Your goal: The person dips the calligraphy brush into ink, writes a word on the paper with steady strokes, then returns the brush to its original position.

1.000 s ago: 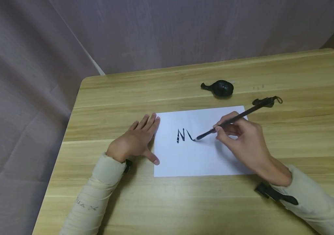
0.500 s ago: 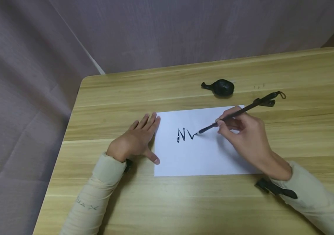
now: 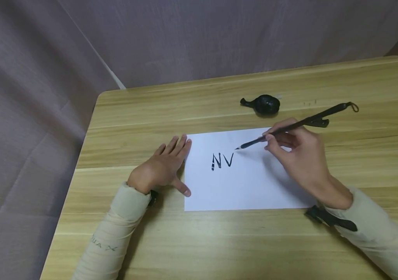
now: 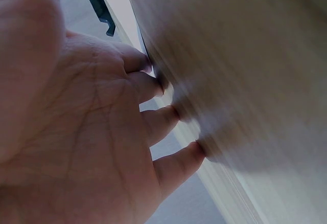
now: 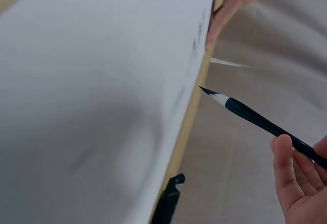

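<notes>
My right hand pinches a calligraphy brush with a dark handle and a white-and-black tip. The brush slants up to the right, ending in a hanging loop. Its inked tip appears lifted just off the white paper, up and right of the black letters "NV". Resting flat at the sheet's left edge, my left hand has its fingers spread; fingertips and thumb touch the paper's border. The left wrist view shows that palm and the fingertips against the surface.
A black gourd-shaped object lies behind the paper on the wooden table. A small dark object lies to its right, partly behind the brush handle. Grey cloth hangs beyond the table's back edge.
The brush has drawn the upward right stroke of the "V", then risen off it. My right hand has moved up and right. My left hand stays in place.
</notes>
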Demonstrator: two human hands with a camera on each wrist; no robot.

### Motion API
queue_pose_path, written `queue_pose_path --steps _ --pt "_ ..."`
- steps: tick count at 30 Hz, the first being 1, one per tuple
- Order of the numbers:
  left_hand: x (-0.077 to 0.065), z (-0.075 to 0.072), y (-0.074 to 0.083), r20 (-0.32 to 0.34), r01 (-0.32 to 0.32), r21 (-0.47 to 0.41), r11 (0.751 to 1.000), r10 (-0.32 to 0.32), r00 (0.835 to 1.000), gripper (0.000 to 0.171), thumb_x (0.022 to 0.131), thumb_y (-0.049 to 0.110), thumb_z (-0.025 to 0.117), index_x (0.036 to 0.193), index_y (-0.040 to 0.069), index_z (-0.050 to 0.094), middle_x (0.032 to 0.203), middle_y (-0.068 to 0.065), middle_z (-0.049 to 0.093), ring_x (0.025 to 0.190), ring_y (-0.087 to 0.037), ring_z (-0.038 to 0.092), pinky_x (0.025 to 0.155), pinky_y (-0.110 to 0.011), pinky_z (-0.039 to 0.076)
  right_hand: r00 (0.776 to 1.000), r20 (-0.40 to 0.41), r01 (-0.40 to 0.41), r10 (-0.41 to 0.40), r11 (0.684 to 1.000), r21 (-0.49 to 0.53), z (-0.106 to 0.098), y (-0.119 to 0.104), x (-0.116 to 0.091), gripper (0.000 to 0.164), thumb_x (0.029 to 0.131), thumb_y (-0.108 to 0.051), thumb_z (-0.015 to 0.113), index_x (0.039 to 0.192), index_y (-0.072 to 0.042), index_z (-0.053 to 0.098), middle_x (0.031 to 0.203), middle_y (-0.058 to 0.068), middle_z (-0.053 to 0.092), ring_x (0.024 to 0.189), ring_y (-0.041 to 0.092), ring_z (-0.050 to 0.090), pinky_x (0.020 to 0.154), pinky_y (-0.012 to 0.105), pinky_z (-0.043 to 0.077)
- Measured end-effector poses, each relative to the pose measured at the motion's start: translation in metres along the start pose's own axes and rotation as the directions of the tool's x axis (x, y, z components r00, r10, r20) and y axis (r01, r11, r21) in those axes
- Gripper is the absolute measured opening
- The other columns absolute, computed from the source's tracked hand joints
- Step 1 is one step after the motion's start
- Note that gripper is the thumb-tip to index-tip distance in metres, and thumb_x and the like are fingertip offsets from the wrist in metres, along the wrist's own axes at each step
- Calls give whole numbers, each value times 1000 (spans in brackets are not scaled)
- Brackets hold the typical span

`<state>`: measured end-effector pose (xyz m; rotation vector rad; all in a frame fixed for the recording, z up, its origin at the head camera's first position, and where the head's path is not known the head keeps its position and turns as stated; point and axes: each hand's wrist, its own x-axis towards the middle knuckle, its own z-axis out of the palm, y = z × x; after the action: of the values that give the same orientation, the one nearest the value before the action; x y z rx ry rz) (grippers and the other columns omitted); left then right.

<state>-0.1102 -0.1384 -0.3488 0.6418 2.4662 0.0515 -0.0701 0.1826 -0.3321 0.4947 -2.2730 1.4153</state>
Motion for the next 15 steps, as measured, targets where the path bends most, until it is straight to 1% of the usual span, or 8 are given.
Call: queue_pose_path --steps 4,9,15 --pt "0 0 -1 -1 2 -2 1000 -2 1000 151 57 74 80 157 15 -16 163 -3 -26 150 -26 -21 122 -52 -1 999 -37 -1 2 1000 30 -3 -6 1 23 82 20 65 103 11 63 96 11 66 83 3 70 74 18 56" --pt "-1 2 -2 6 9 0 1000 -9 1000 151 57 73 80 157 16 -17 162 -2 -26 150 -26 -21 122 -51 -1 998 -65 5 -4 1000 18 -5 -10 1 24 81 22 65 103 13 63 96 12 67 82 1 69 73 18 56" --pt "-2 4 -3 5 12 -1 1000 -12 1000 151 57 73 80 157 16 -16 162 -2 -26 150 -26 -21 122 -51 0 998 -67 22 -20 999 25 -4 -11 -1 22 81 20 66 102 13 63 95 9 66 82 6 71 73 20 57"
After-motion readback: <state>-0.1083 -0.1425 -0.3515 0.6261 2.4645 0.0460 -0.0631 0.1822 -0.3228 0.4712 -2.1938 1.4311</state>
